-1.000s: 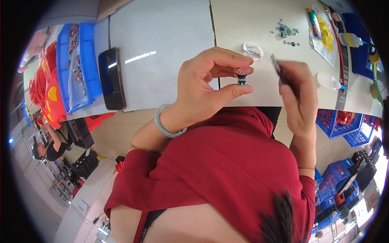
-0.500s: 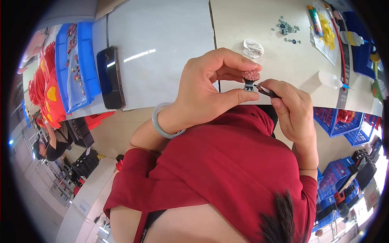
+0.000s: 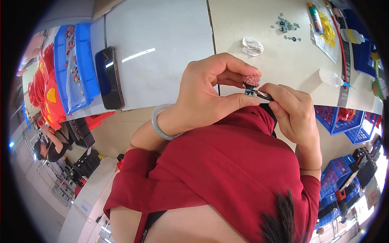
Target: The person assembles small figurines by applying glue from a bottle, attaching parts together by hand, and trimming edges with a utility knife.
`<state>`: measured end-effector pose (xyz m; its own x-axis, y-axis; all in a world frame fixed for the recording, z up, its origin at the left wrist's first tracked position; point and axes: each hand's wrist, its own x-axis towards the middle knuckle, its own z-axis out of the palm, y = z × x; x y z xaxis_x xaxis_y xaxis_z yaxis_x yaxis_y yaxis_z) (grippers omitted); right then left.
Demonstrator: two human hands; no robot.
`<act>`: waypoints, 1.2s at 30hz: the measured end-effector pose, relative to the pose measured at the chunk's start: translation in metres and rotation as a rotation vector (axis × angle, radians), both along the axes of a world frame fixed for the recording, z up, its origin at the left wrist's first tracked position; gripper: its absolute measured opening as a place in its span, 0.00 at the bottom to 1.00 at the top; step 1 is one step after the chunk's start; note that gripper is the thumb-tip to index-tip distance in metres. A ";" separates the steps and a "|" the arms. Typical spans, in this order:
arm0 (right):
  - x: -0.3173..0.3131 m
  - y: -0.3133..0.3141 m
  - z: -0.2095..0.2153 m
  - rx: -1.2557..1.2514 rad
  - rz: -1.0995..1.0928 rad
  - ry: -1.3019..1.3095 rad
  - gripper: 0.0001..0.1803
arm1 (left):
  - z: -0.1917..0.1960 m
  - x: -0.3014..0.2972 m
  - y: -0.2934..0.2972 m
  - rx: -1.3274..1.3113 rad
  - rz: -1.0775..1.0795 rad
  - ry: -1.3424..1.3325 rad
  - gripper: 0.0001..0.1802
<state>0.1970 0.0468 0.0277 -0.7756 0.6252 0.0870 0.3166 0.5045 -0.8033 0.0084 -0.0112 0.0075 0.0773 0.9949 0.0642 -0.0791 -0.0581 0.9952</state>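
Between the thumb and fingers of my left hand [image 3: 202, 92] is a small figurine [image 3: 251, 80] with a bumpy pink top and a dark and grey-blue lower part. It is held near the table's front edge. My right hand [image 3: 295, 106] pinches a small black tool with a slim metal tip [image 3: 264, 95]. That tip meets the figurine's lower part from the right; its exact kind is too small to make out. Beyond my hands lies a crumpled white tissue [image 3: 252, 46] on the table.
Small grey-green and dark pieces [image 3: 287, 26] lie scattered farther back. At the right are a white squeeze bottle [image 3: 330, 77] and a sheet with yellow bits [image 3: 326, 30]. To the left, a phone [image 3: 109, 79] rests beside a blue tray [image 3: 84, 60] of small figurines. Blue crates [image 3: 331, 121] stand low at right.
The metal tip has shifted slightly left and down against the figurine's lower part. The figurine and both hands have dipped a little. Both grips are kept.
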 end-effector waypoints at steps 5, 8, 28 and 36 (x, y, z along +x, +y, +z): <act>0.002 -0.002 -0.002 -0.021 -0.006 0.015 0.11 | -0.001 -0.001 -0.001 0.018 -0.017 0.011 0.22; 0.002 -0.003 -0.002 -0.029 -0.003 0.020 0.11 | 0.001 0.000 -0.001 0.007 -0.020 0.020 0.22; -0.004 0.000 -0.015 0.055 -0.054 0.031 0.13 | -0.011 0.003 0.001 -0.025 0.045 -0.119 0.23; 0.009 0.018 -0.030 -0.451 -0.109 0.328 0.12 | -0.014 -0.002 0.008 0.072 0.078 -0.178 0.21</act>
